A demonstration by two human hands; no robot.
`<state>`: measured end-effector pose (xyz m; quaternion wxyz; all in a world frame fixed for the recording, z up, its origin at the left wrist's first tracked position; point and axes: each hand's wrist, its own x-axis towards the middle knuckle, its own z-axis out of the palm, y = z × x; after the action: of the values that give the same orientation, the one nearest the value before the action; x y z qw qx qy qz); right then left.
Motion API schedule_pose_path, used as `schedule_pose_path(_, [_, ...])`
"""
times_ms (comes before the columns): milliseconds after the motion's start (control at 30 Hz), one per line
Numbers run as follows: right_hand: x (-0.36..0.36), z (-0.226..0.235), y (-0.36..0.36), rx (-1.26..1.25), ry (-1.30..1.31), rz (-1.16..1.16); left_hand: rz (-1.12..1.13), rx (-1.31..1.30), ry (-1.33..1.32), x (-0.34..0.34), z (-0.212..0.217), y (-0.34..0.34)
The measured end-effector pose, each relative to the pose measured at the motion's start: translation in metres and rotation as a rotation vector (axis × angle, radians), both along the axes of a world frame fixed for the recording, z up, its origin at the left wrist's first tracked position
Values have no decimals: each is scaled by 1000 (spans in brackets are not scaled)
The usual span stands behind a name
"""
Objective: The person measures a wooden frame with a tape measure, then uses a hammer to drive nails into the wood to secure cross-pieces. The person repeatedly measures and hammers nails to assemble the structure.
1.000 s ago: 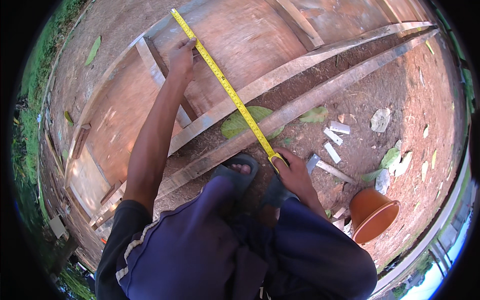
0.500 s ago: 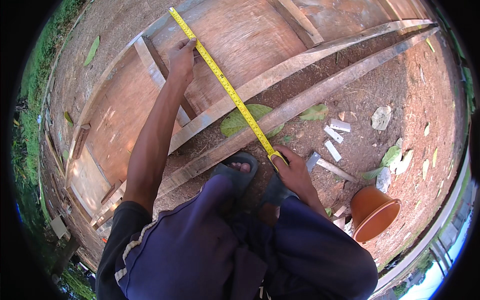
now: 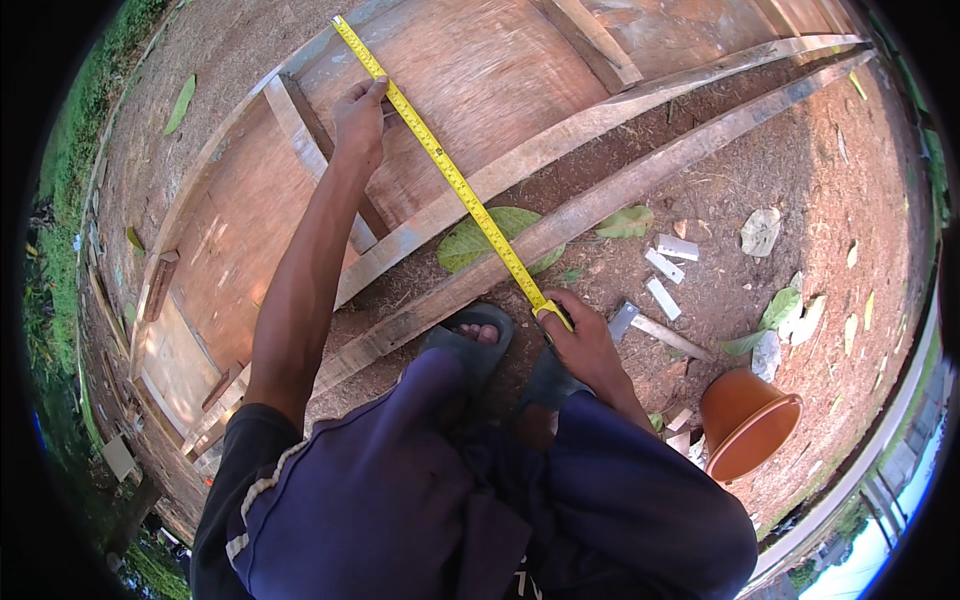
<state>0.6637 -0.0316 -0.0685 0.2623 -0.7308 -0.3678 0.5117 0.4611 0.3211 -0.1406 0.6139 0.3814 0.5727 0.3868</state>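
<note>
Stretching across the work, a yellow tape measure [image 3: 450,180] runs in a straight diagonal line from the far upper left down to the near side, over a large plywood panel [image 3: 470,80] that lies flat on the bare ground [image 3: 800,180]. The left hand [image 3: 358,125] rests on the panel near its far part, and its fingers [image 3: 375,92] press the tape down against the wood. The right hand [image 3: 585,345] is low, near the person's body, and its fingers are clenched around the near end of the tape, just beside a long wooden batten [image 3: 640,185] that lies on the ground along the near edge of the panel. A second batten [image 3: 560,145] lies parallel to it, closer to the panel, and the tape crosses both of them. Under the tape, between the two battens, lies a big green leaf [image 3: 475,240]. A dark sandal [image 3: 475,340] with the person's toes touches the near batten, just left of the right hand. To the right of this hand, small white offcuts [image 3: 665,270] lie on the ground, and an orange plastic bucket [image 3: 745,425] lies tilted on its side further right.
</note>
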Motion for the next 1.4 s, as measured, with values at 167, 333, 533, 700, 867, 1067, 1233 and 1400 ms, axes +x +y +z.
schedule_pose_path(167, [0, 2, 1, -1, 5, 1, 6, 3, -5, 1, 0, -1])
schedule_pose_path(333, [1, 3, 0, -16, 10, 7, 1, 4, 1, 1, 0, 0])
schedule_pose_path(533, [1, -1, -2, -1, 29, 24, 13, 7, 5, -4, -1, 0])
schedule_pose_path(700, [3, -1, -5, -13, 29, 24, 0, -1, 0, 1, -2, 0])
schedule_pose_path(867, [3, 1, -3, -25, 45, 20, 3, -2, 6, 0, -1, -1])
schedule_pose_path(1067, [2, -4, -6, -23, 35, 14, 9, -1, 22, 1, -1, -2])
schedule_pose_path(1233, [4, -4, -7, -20, 56, 35, 20, -1, 28, 3, 1, -4])
schedule_pose_path(1400, [8, 4, -5, -30, 112, 42, 15, -6, -2, 6, 1, -4])
